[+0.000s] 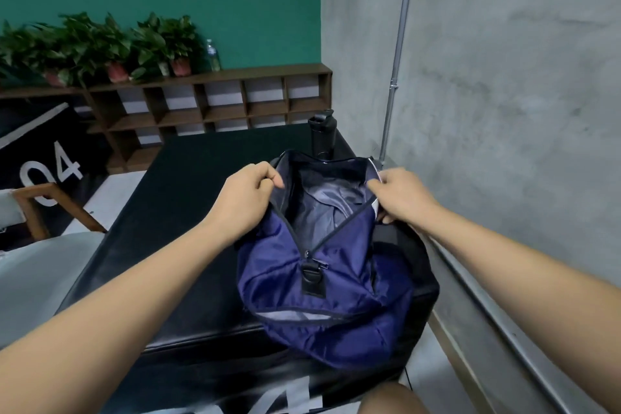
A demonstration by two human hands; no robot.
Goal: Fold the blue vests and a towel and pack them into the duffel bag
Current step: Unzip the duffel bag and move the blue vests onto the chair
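Left hand (247, 193) and right hand (401, 198) pinch open the navy nylon duffel bag (336, 299) — tall black bottle (322, 134) at 12 o'clock, grey concrete wall (504, 111) at 3.

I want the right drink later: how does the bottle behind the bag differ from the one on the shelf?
The black bottle is opaque and stands on the black table; the clear bottle is see-through and stands on the wooden shelf beside the plants. Both stand upright.
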